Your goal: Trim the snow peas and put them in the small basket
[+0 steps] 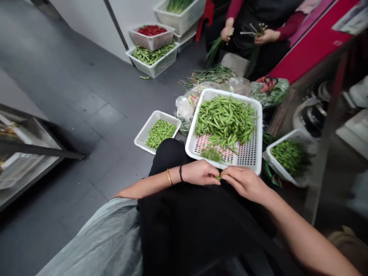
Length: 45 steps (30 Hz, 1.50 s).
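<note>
My left hand [201, 172] and my right hand [244, 181] meet over my lap, fingertips closed on a green pea pod [219, 178]. Only a short piece of the pod shows between them. Just beyond the fingers stands a large white basket [259, 130] with a heap of pea pods [227, 117] in it. Thin green trimmings [212, 154] lie in its near left corner. To the left, a smaller white basket [141, 134] on the floor holds more pods [161, 133].
A basket of leafy greens [290, 155] stands at right beside a shelf. Stacked baskets hold red peppers [151, 30] and green pods [153, 55] at the back. Opposite sits a person whose hands [227, 32] hold green stalks. A metal shelf [31, 168] juts in at left.
</note>
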Tool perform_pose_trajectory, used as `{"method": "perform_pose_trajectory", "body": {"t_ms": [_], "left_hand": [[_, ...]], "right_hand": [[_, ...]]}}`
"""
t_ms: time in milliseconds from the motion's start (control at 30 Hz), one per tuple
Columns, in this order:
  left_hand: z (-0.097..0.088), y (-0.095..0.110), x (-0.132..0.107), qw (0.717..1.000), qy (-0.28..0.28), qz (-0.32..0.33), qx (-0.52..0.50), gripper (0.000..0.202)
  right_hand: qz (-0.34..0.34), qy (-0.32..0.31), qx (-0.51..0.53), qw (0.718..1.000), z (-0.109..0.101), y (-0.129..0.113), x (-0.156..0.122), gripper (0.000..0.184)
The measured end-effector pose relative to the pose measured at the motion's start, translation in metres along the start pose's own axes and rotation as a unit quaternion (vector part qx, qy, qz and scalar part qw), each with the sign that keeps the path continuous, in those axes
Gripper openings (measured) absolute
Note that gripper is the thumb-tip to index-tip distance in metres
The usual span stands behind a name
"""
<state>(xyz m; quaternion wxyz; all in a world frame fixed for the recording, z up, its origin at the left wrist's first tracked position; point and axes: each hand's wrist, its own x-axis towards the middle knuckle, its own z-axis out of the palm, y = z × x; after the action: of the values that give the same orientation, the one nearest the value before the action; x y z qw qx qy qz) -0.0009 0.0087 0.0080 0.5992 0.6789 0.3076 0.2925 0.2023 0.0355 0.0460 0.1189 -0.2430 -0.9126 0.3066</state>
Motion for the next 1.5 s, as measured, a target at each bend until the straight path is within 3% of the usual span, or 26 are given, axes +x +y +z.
{"method": "perform_pose_trajectory", "body": {"t_ms": [67, 167, 300, 400, 467, 567, 633, 700, 767, 833, 933, 1067, 1167, 1200, 1267, 1333, 1367, 1433, 1500], "left_hand": [[0.004, 0.005, -0.001, 0.997, 0.06, 0.049, -0.001, 0.02], [0.004, 0.005, -0.001, 0.974, 0.189, 0.026, -0.122, 0.032], [-0.017, -0.005, -0.005, 0.894, 0.356, 0.025, -0.271, 0.035], [-0.036, -0.014, -0.011, 0.838, 0.418, 0.039, -0.349, 0.029], [-0.041, -0.019, -0.013, 0.824, 0.406, 0.025, -0.394, 0.024], [-0.033, -0.024, -0.011, 0.844, 0.325, -0.018, -0.425, 0.015], [-0.022, -0.024, -0.007, 0.853, 0.268, -0.06, -0.443, 0.011], [-0.013, -0.024, -0.004, 0.866, 0.224, -0.101, -0.436, 0.015], [-0.009, -0.024, -0.001, 0.889, 0.195, -0.124, -0.396, 0.021], [-0.009, -0.025, 0.001, 0.903, 0.196, -0.131, -0.358, 0.023], [-0.011, -0.028, 0.004, 0.893, 0.231, -0.142, -0.36, 0.024], [-0.005, -0.035, 0.009, 0.901, 0.223, -0.157, -0.337, 0.03], [0.001, -0.041, 0.012, 0.913, 0.245, -0.149, -0.29, 0.034], [0.003, -0.043, 0.013, 0.914, 0.264, -0.146, -0.271, 0.036], [0.005, -0.046, 0.014, 0.92, 0.288, -0.133, -0.229, 0.04], [0.005, -0.047, 0.013, 0.937, 0.282, -0.101, -0.18, 0.04], [0.005, -0.046, 0.012, 0.945, 0.274, -0.08, -0.157, 0.038], [0.005, -0.044, 0.01, 0.957, 0.257, -0.041, -0.126, 0.031], [0.007, -0.042, 0.007, 0.957, 0.256, -0.028, -0.13, 0.029]], "right_hand": [[0.064, 0.068, 0.128, 0.987, 0.0, 0.0, 0.003, 0.019], [0.141, 0.17, 0.24, 0.945, 0.008, 0.002, 0.006, 0.016], [0.191, 0.151, 0.231, 0.942, 0.013, 0.02, -0.002, 0.015], [0.238, 0.151, 0.192, 0.94, 0.008, 0.05, -0.011, 0.019], [0.262, 0.131, 0.143, 0.945, 0.007, 0.075, -0.014, 0.022], [0.277, -0.01, -0.008, 0.961, 0.016, 0.119, -0.008, 0.037], [0.323, -0.122, -0.139, 0.928, 0.027, 0.148, 0.001, 0.042], [0.417, -0.202, -0.228, 0.856, 0.039, 0.172, 0.011, 0.043], [0.49, -0.239, -0.27, 0.794, 0.05, 0.19, 0.018, 0.045], [0.507, -0.246, -0.284, 0.776, 0.058, 0.2, 0.023, 0.044], [0.476, -0.25, -0.291, 0.792, 0.061, 0.207, 0.025, 0.039], [0.454, -0.241, -0.284, 0.81, 0.045, 0.201, 0.026, 0.034], [0.446, -0.154, -0.217, 0.855, 0.028, 0.166, 0.023, 0.031], [0.44, -0.11, -0.157, 0.877, 0.025, 0.148, 0.022, 0.03], [0.38, -0.07, 0.096, 0.917, 0.025, 0.107, 0.018, 0.032], [0.322, -0.086, 0.335, 0.881, 0.033, 0.071, 0.014, 0.036], [0.309, -0.065, 0.402, 0.859, 0.038, 0.058, 0.013, 0.037], [0.298, -0.034, 0.495, 0.815, 0.048, 0.043, 0.01, 0.037], [0.298, -0.008, 0.536, 0.79, 0.055, 0.039, 0.008, 0.038]]}}
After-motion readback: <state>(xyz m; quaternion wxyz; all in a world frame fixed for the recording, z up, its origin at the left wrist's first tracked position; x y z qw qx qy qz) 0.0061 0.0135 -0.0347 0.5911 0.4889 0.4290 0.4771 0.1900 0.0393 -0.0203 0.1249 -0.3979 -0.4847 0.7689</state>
